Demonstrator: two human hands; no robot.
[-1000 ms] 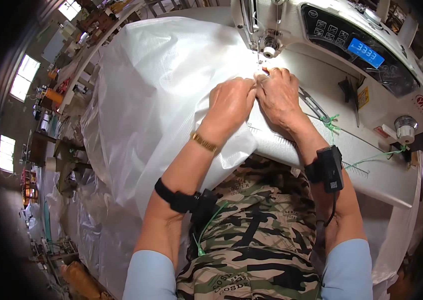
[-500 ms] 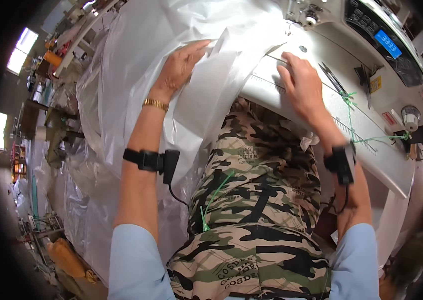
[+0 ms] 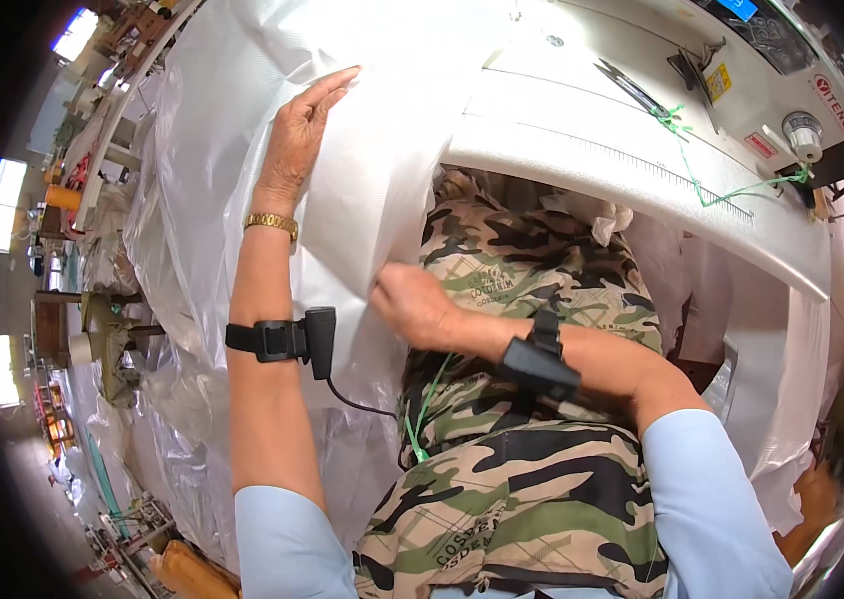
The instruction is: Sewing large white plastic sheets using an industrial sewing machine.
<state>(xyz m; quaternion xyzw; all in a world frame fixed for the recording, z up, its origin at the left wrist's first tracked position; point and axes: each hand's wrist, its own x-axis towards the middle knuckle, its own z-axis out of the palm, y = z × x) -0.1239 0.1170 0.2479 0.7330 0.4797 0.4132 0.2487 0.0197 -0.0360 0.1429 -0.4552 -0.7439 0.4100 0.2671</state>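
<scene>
Workshop desk [image 3: 552,112], sewing machine [image 3: 779,98] at right | white sheet [image 3: 367,190] draped on left, beside camouflage trousers [image 3: 532,489] | left hand [image 3: 294,142]: fingers straight, resting on sheet | right hand [image 3: 412,305]: pinching sheet's edge

Your sheet [image 3: 367,150] is white, your sleeves [image 3: 711,489] pale blue, your watch [image 3: 272,225] gold, your armbands [image 3: 280,340] black. Your camouflage cloth [image 3: 542,479] mixes green, black and tan. You have bright green string [image 3: 674,122], a white table [image 3: 532,115] with black ruler marks [image 3: 641,162], and a yellow sticker [image 3: 718,83].
</scene>
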